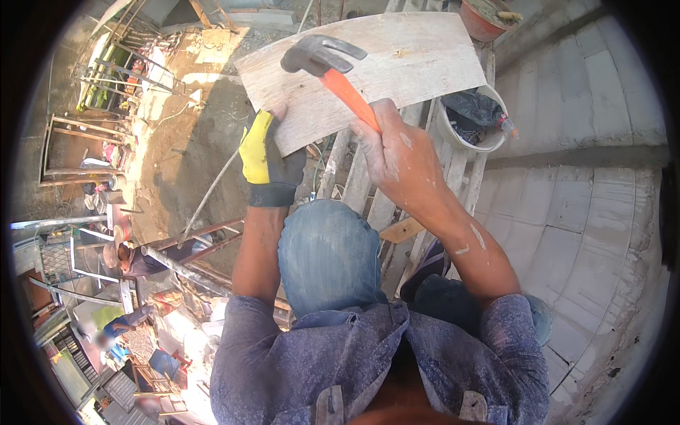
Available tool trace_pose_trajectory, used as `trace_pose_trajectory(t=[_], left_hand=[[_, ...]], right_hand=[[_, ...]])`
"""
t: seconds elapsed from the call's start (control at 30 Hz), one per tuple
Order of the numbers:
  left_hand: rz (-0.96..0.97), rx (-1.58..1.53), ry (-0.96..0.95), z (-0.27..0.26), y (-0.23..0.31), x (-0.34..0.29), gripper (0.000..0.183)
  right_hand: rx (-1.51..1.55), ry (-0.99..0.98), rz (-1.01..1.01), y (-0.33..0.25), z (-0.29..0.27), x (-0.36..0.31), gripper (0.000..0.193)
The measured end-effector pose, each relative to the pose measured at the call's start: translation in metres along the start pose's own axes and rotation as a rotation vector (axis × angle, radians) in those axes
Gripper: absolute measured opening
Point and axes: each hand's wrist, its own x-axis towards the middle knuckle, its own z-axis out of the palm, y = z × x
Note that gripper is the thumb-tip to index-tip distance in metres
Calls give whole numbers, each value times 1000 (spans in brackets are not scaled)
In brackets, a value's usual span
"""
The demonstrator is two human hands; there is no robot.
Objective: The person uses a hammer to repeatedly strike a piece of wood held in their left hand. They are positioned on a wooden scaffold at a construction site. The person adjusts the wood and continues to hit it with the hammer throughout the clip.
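Note:
My left hand [265, 152], in a yellow and dark grey work glove, grips the near left corner of a thin plywood board [418, 53]. The thumb lies over the top face; the other fingers are hidden underneath. My bare right hand [397, 145], spotted with dried white matter, is closed around the orange handle of a claw hammer [352, 98]. The hammer's dark steel head is over the board, toward its left part. From this angle I cannot tell whether the head touches the wood.
I am on a raised platform of planks [363, 170]. To the right stand a white bucket [489, 145] with dark contents and a reddish tub [476, 21], beside a grey block wall [559, 106]. Far below on the left are people, poles and a dirt ground [170, 152].

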Motion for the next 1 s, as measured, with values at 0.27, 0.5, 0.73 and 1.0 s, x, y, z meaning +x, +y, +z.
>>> trace_pose_trajectory(t=[0.27, 0.5, 0.73, 1.0], left_hand=[[334, 439, 28, -21, -16, 5, 29], [558, 942, -251, -16, -7, -3, 39], [1260, 1632, -1051, -94, -184, 47, 27], [889, 1650, -981, -169, -259, 11, 30]], right_hand=[[80, -15, 36, 10, 1, -2, 30], [336, 11, 287, 52, 3, -9, 34], [234, 128, 570, 150, -36, -16, 31], [-376, -459, 134, 215, 23, -68, 49]])
